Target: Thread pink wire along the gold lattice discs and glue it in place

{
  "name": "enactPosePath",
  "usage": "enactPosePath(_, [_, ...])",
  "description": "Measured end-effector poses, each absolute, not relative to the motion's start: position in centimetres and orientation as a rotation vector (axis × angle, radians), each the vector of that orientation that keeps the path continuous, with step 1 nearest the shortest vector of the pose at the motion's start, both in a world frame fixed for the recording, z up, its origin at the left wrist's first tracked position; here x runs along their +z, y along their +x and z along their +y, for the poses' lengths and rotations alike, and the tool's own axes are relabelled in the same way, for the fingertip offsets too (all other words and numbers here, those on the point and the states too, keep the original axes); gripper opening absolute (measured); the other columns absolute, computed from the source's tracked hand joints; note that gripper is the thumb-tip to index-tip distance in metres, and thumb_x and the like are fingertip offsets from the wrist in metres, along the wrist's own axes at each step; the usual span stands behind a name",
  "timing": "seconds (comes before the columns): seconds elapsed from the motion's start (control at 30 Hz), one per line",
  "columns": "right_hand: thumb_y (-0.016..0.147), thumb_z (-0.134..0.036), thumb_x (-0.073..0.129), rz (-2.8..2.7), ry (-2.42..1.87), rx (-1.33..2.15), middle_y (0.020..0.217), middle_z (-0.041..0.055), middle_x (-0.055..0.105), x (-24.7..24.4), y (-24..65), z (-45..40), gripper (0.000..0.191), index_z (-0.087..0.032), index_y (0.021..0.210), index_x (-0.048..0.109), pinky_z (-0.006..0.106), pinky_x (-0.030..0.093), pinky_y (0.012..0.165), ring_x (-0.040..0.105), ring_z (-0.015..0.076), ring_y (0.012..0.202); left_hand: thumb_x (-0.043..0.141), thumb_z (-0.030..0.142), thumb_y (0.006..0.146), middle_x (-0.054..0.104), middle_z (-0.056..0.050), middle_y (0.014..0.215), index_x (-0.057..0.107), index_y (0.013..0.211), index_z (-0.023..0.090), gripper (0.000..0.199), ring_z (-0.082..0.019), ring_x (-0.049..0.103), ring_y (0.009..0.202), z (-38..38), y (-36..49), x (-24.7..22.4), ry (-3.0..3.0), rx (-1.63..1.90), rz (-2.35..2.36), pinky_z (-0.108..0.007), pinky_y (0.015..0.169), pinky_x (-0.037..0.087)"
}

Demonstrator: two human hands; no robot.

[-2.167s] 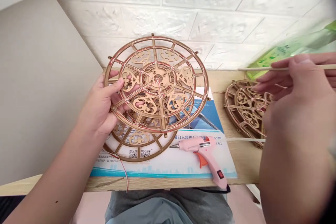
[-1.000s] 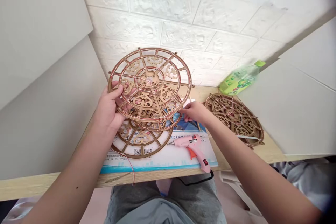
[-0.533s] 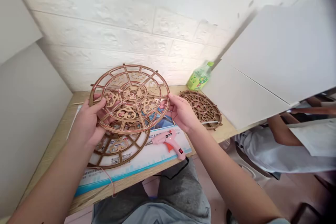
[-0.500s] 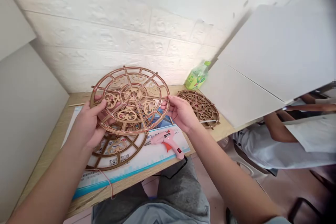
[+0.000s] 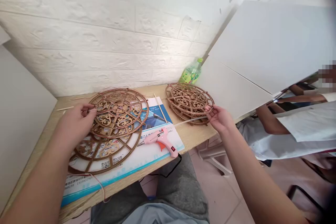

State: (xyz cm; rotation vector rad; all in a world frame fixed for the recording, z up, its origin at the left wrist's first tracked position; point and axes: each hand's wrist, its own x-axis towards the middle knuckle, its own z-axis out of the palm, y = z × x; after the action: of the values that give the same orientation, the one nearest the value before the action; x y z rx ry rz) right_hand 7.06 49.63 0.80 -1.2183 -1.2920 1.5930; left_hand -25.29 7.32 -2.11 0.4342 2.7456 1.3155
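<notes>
On the left, a round brown openwork disc (image 5: 126, 106) with scroll-shaped pieces rests tilted over a larger spoked ring (image 5: 114, 159). My left hand (image 5: 77, 120) pinches the near disc's left rim. At the right, my right hand (image 5: 220, 117) has its fingers closed on the edge of another openwork disc (image 5: 181, 92), which lies on top of a similar one (image 5: 178, 114). A pink glue gun (image 5: 160, 140) with an orange trigger lies between the two groups, its nozzle pointing left.
A printed blue-and-white sheet (image 5: 141, 159) lies under the left discs and glue gun. A thin stick (image 5: 160, 108) crosses it. A green-labelled bottle (image 5: 191, 71) stands by the brick-patterned wall. White panels flank the desk, and another person's sleeve (image 5: 309, 115) shows at right.
The openwork disc held up in both hands has gone to the right, onto the other disc there. My left hand has moved away from it to the disc on the left.
</notes>
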Motion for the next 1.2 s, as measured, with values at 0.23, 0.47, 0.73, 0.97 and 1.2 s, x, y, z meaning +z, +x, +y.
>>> enactPosePath(0.23, [0.101, -0.022, 0.071, -1.480, -1.387, 1.501, 0.083, 0.0027, 0.071, 0.1, 8.6, 50.8, 0.012, -0.017, 0.091, 0.067, 0.021, 0.056, 0.061, 0.067, 0.0108, 0.069, 0.065, 0.041, 0.097, 0.073, -0.018, 0.127, 0.069, 0.127, 0.020, 0.037, -0.037, 0.068, 0.123, 8.1, -24.2, -2.1, 0.466, 0.845, 2.960, -0.051, 0.112, 0.052])
enactPosePath(0.47, [0.076, -0.021, 0.085, -1.548, -1.404, 1.379, 0.079, 0.0112, 0.071, -1.2, 9.4, 52.6, 0.012, -0.025, 0.083, 0.075, 0.034, 0.054, 0.054, 0.063, 0.0194, 0.060, 0.063, 0.044, 0.099, 0.066, -0.023, 0.139, 0.067, 0.136, 0.022, 0.043, -0.046, 0.055, 0.141, 8.1, -23.5, -1.7, 0.388, 0.674, 3.034, -0.062, 0.117, 0.045])
enactPosePath(0.73, [0.070, -0.025, 0.083, -1.561, -1.438, 1.185, 0.082, 0.0123, 0.073, -1.7, 9.8, 51.3, 0.022, -0.032, 0.085, 0.068, 0.053, 0.062, 0.087, 0.072, 0.0282, 0.070, 0.065, 0.039, 0.098, 0.070, -0.018, 0.139, 0.064, 0.136, 0.025, 0.041, -0.043, 0.059, 0.138, 8.4, -23.9, -1.7, 0.300, 0.701, 3.032, -0.064, 0.116, 0.044])
enactPosePath(0.97, [0.071, -0.027, 0.078, -1.568, -1.322, 1.065, 0.081, 0.0108, 0.071, -1.2, 8.8, 48.6, 0.012, -0.033, 0.077, 0.071, 0.050, 0.061, 0.083, 0.068, 0.0234, 0.066, 0.060, 0.017, 0.095, 0.076, -0.010, 0.124, 0.062, 0.136, 0.024, 0.042, -0.032, 0.071, 0.119, 8.3, -24.7, -1.7, 0.194, 0.810, 3.033, -0.045, 0.104, 0.052])
enactPosePath(1.2, [0.083, -0.042, 0.084, -2.091, -0.838, 1.478, 0.090, 0.0083, 0.078, 2.3, 0.2, 39.7, 0.029, -0.025, 0.105, 0.077, 0.035, 0.065, 0.072, 0.076, 0.0218, 0.077, 0.067, 0.031, 0.099, 0.077, -0.009, 0.124, 0.062, 0.136, 0.024, 0.038, -0.032, 0.073, 0.112, 8.5, -24.9, -1.9, 0.167, 0.816, 3.000, -0.045, 0.102, 0.052])
